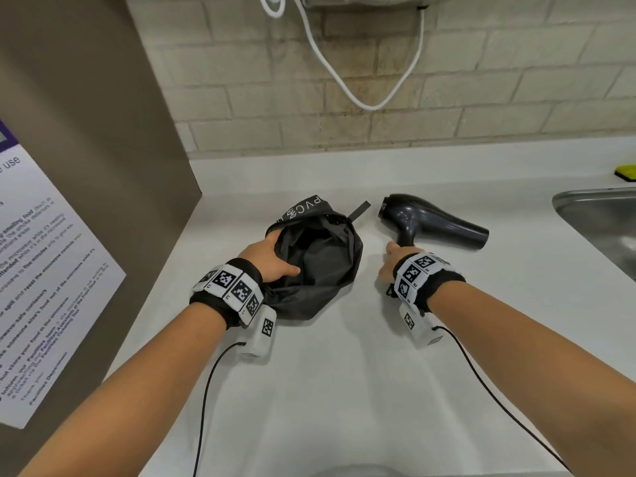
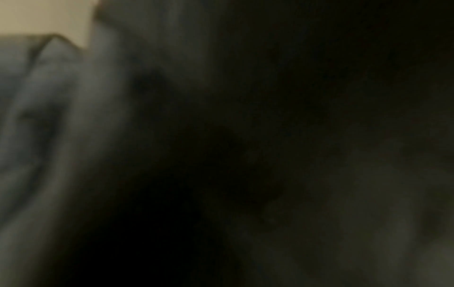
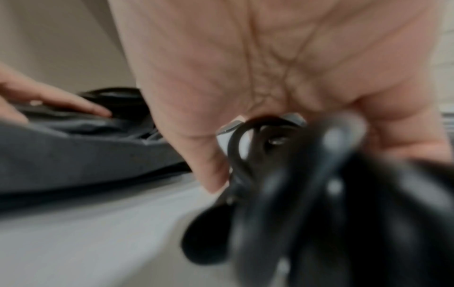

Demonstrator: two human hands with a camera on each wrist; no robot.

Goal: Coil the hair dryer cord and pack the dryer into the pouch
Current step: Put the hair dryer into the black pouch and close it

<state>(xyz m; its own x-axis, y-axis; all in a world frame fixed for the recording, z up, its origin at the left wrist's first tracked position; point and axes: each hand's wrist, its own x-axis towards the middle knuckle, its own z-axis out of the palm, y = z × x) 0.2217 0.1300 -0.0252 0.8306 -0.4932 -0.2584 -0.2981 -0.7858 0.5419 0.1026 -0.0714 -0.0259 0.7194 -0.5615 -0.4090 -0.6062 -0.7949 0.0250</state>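
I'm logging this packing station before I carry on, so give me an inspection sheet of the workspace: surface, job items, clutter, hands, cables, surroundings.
Surface: white countertop, bare in front of the person.
Job's things: dark pouch lies with its mouth open; hair dryer lies beside it, outside the pouch; its black cord is bunched in loops at the handle.
Clutter: yellow-green sponge at the far right.
Hands: left hand holds the pouch mouth open; right hand grips the dryer handle and the cord.
Cables: white cable hangs in a loop on the wall; thin black leads run from both wrist cameras.
Surroundings: tiled wall, steel sink at right, printed notice at left.
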